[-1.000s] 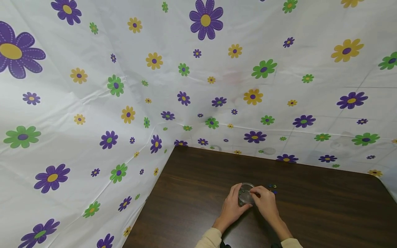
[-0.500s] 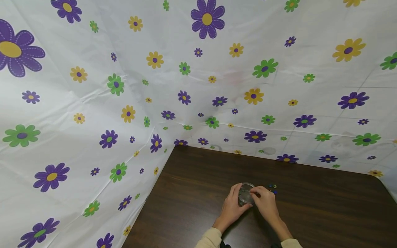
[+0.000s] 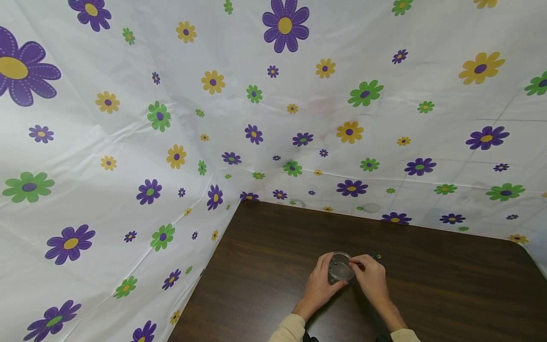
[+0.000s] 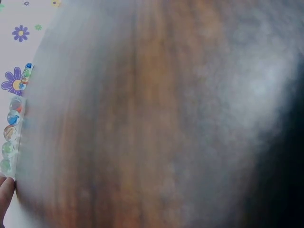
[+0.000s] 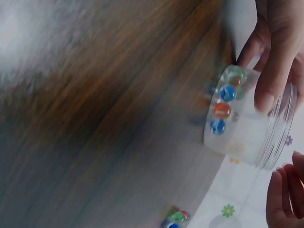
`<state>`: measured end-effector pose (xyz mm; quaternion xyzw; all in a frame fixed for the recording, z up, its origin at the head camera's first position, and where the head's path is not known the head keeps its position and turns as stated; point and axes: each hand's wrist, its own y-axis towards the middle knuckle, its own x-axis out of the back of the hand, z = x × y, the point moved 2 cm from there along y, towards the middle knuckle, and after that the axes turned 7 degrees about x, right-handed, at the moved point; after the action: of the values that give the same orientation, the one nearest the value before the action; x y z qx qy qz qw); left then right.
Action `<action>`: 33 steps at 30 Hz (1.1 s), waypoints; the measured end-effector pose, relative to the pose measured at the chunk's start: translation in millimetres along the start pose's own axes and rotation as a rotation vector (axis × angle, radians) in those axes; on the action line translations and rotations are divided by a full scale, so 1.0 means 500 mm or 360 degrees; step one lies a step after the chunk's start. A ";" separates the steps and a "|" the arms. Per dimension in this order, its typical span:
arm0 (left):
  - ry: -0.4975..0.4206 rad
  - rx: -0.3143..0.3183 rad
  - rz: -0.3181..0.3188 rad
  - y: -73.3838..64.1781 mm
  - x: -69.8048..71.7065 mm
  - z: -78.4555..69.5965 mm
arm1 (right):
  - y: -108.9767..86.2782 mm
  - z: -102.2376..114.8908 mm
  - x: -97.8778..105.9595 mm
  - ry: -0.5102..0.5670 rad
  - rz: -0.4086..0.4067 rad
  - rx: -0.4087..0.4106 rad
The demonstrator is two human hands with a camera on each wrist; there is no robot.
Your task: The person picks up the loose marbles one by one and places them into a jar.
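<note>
My left hand (image 3: 318, 289) holds a clear round jar (image 3: 342, 272) above the dark tabletop, its fingers along the far left side and its thumb at the near side. In the right wrist view, several glass marbles (image 5: 222, 110), blue, orange and green, lie at the bottom of the jar, and ridged rings run around its top. My right hand (image 3: 371, 281) is at the jar's right rim, thumb and fingertips drawn close together. I cannot tell whether anything is between those fingertips. A row of marbles (image 4: 10, 133) also shows through the jar in the left wrist view.
A small group of loose marbles (image 5: 175, 217) lies on the dark wooden table (image 3: 448, 280) beyond my right hand, partly hidden by it in the head view. A white flower-printed sheet (image 3: 183, 95) hangs behind the table and along its left side.
My right hand has shifted slightly right, from over the jar's top to its rim, and now covers more of the loose marbles. The left hand and jar have stayed in place.
</note>
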<state>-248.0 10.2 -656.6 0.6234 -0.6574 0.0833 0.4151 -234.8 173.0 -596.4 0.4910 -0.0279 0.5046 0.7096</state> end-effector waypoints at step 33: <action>0.0014 -0.0023 -0.0012 -0.003 0.006 -0.002 | -0.010 -0.073 0.054 -0.0160 -0.0053 -0.0180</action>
<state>-245.8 8.5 -654.7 0.6224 -0.6539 0.0797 0.4227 -234.4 218.2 -604.1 0.4752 -0.0836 0.4651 0.7422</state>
